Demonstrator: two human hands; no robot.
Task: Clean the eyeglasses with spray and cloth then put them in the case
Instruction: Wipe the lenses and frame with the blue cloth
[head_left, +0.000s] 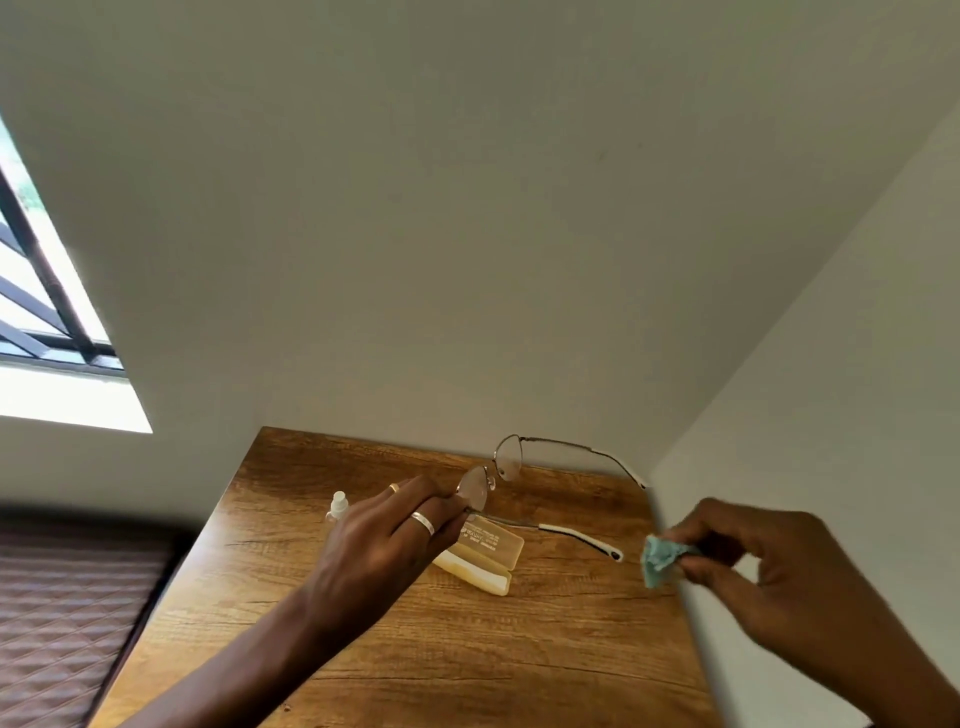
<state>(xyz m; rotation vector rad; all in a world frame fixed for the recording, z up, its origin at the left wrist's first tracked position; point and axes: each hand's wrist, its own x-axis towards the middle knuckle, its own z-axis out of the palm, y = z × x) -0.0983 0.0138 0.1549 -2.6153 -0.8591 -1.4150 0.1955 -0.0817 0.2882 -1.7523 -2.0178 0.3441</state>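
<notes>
My left hand (395, 540) pinches the near lens rim of thin metal eyeglasses (506, 460), held above the wooden table (467, 665) with both temples unfolded and pointing right. A crumpled teal cloth (660, 560) sits between the fingertips of my right hand (769, 571), apart from the glasses and off the table's right edge. A translucent yellowish case (493, 558) lies open on the table just below my left hand. The small white spray bottle (337, 506) stands behind my left hand, partly hidden by it.
The table fits into a corner, with a white wall (467, 260) behind it and another along its right edge. A dark quilted surface (62, 613) lies to the left, below a barred window (47, 312).
</notes>
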